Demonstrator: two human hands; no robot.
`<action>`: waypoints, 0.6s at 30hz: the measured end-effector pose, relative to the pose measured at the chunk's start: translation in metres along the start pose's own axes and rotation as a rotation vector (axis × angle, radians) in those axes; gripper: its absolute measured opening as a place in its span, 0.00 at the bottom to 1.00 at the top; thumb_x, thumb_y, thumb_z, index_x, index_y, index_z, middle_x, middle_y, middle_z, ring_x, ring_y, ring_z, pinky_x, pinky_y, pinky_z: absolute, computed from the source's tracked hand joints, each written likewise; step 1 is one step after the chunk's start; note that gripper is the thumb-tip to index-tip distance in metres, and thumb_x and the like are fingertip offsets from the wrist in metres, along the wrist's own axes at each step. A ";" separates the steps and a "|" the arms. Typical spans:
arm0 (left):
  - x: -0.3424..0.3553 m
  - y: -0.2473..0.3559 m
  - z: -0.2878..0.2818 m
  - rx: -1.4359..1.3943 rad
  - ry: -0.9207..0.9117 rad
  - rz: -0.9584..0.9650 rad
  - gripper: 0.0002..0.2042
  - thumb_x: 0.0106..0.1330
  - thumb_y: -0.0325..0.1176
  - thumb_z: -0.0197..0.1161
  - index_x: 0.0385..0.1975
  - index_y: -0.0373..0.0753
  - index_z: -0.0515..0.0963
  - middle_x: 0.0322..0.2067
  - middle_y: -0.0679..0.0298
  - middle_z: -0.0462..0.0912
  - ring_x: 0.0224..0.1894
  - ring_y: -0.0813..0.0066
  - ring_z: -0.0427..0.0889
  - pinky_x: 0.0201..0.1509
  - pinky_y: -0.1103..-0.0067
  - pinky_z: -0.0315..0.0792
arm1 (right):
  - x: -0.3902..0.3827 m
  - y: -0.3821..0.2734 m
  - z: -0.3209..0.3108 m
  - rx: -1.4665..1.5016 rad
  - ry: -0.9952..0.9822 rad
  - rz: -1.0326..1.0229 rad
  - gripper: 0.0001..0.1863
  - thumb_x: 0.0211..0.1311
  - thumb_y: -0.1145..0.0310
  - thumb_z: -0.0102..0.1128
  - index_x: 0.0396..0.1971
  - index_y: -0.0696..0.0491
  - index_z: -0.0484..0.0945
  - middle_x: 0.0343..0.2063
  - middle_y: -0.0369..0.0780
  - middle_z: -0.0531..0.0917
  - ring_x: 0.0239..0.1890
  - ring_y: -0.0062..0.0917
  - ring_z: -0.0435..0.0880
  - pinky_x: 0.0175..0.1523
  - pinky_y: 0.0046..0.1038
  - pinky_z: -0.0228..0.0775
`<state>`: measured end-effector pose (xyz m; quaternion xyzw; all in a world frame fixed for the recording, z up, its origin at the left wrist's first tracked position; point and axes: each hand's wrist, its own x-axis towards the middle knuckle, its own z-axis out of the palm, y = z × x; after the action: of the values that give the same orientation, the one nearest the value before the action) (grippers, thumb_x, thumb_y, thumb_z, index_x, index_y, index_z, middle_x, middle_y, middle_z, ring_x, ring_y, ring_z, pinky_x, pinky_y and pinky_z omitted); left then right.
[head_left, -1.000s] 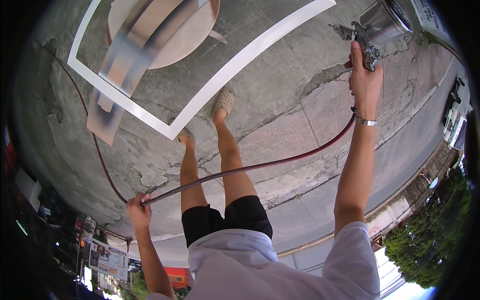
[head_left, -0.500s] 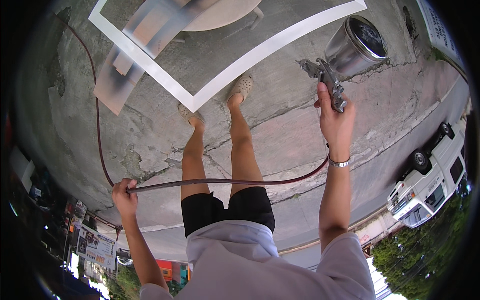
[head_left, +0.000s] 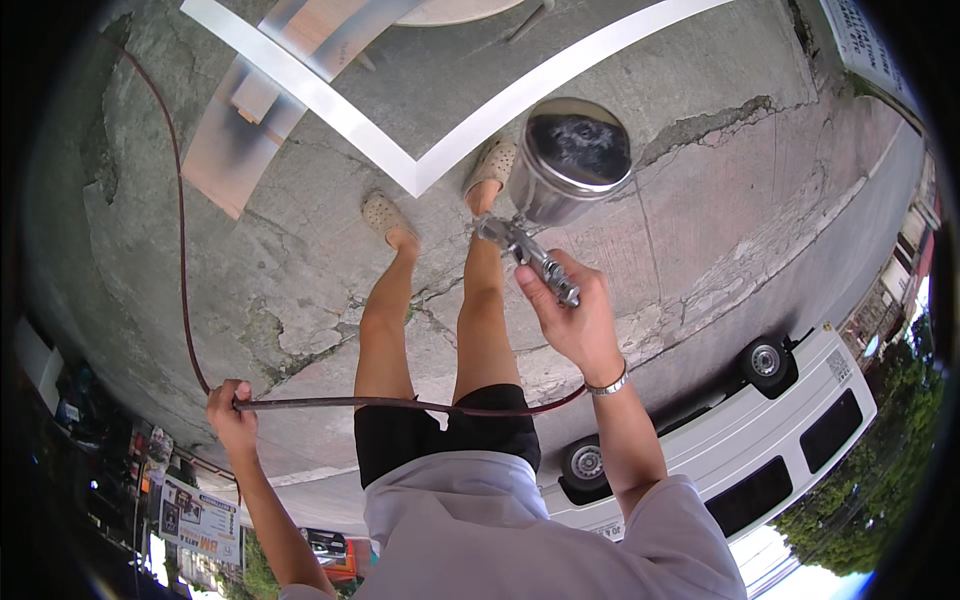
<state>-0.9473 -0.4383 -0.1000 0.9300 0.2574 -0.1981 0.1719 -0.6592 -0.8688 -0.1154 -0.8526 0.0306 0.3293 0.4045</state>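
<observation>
My right hand is closed round the handle of a metal spray gun. On top of the gun sits a round silver paint cup with a shiny lid, tilted toward the frame side. A dark red air hose runs from near my right wrist across my thighs to my left hand, whose fingers wrap round it. Beyond my left hand the hose trails off along the ground. Ahead of my feet, a white rectangular frame points one corner at me, apart from the gun.
Under the frame lies a paint-stained board with a small block on it. A pale round table or stool top shows at the upper edge. The concrete ground is cracked. A white van is on the road at right.
My right hand has brought the spray gun left and nearer to my body, in front of my right leg. My left hand has shifted slightly down with the hose. The van has moved left in view.
</observation>
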 end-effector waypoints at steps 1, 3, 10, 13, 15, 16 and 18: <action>0.001 -0.002 0.005 0.003 0.007 -0.005 0.12 0.71 0.37 0.61 0.28 0.36 0.77 0.23 0.52 0.76 0.28 0.47 0.74 0.35 0.61 0.66 | -0.007 -0.001 0.003 0.032 -0.037 -0.037 0.16 0.65 0.60 0.72 0.35 0.60 0.83 0.20 0.47 0.81 0.20 0.40 0.81 0.28 0.33 0.72; 0.003 -0.005 0.014 -0.020 0.002 -0.021 0.14 0.73 0.38 0.60 0.27 0.35 0.76 0.23 0.51 0.76 0.28 0.47 0.73 0.36 0.61 0.66 | -0.018 -0.001 -0.001 0.014 -0.064 -0.076 0.16 0.64 0.61 0.72 0.38 0.60 0.83 0.23 0.48 0.83 0.24 0.43 0.84 0.31 0.35 0.74; 0.019 0.028 0.050 -0.041 -0.112 0.035 0.17 0.73 0.39 0.61 0.23 0.34 0.73 0.23 0.51 0.72 0.32 0.47 0.72 0.37 0.59 0.65 | -0.006 0.029 -0.064 -0.050 0.124 -0.078 0.19 0.63 0.65 0.73 0.47 0.61 0.82 0.32 0.48 0.87 0.32 0.42 0.89 0.36 0.33 0.78; 0.027 0.065 0.061 -0.013 -0.228 0.048 0.17 0.72 0.39 0.62 0.23 0.35 0.73 0.22 0.52 0.72 0.32 0.47 0.73 0.37 0.59 0.65 | 0.024 0.054 -0.113 -0.080 0.297 0.036 0.18 0.64 0.66 0.72 0.48 0.61 0.83 0.28 0.46 0.86 0.28 0.34 0.87 0.35 0.29 0.76; 0.032 0.093 0.072 -0.013 -0.283 0.035 0.16 0.71 0.39 0.64 0.23 0.36 0.74 0.22 0.52 0.73 0.32 0.47 0.73 0.37 0.59 0.66 | 0.053 0.070 -0.147 -0.014 0.461 0.193 0.18 0.69 0.63 0.69 0.47 0.62 0.83 0.24 0.40 0.85 0.24 0.19 0.78 0.32 0.25 0.70; 0.035 0.106 0.079 0.012 -0.294 0.045 0.16 0.71 0.39 0.64 0.23 0.36 0.75 0.21 0.52 0.73 0.31 0.47 0.73 0.37 0.59 0.66 | 0.070 0.079 -0.161 0.047 0.561 0.149 0.19 0.71 0.59 0.67 0.46 0.63 0.84 0.25 0.38 0.86 0.24 0.17 0.77 0.31 0.25 0.69; 0.042 0.132 0.089 0.056 -0.310 0.076 0.16 0.70 0.40 0.65 0.23 0.36 0.75 0.21 0.52 0.73 0.30 0.47 0.73 0.37 0.59 0.66 | 0.096 0.088 -0.192 0.075 0.641 0.140 0.20 0.75 0.58 0.62 0.46 0.63 0.83 0.29 0.39 0.88 0.17 0.14 0.74 0.23 0.21 0.65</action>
<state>-0.8675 -0.5653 -0.1674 0.9019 0.1866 -0.3396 0.1909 -0.5091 -1.0434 -0.1427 -0.8931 0.2270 0.0700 0.3819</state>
